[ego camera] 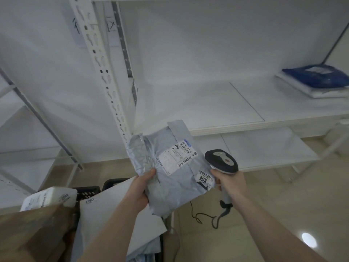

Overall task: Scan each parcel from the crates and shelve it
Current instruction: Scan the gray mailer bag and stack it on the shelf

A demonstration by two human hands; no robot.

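Grey parcel point(170, 167) held up in the air in front of the shelf point(226, 118), label side facing the camera, likely so the barcode can be read. Left hand point(140, 188) grips its lower left corner, thumb on top of the crumpled plastic, fingers hidden behind. A white shipping label sits mid-parcel; a smaller tag reading 1014 sits at the lower right edge. Right hand point(229, 183) is wrapped round the scanner point(221, 161) handle, head just beside the parcel's right edge, close to the 1014 tag; its cable hangs to the floor. Scanner seems aimed toward the labels, so scan step looks in progress; no beam visible, can't tell if it has read.

Shelf board behind the parcel is bare where it shows; at its far right lies a blue parcel point(317, 75) stacked on a white one point(302, 89), presumably already shelved.

Bottom left: black crate point(88, 191), mostly covered. In or over it a large white mailer point(113, 214), a white box point(51, 198) marked 2002, and a brown carton point(32, 229) in front. More grey bags low in the crate, unclear count.
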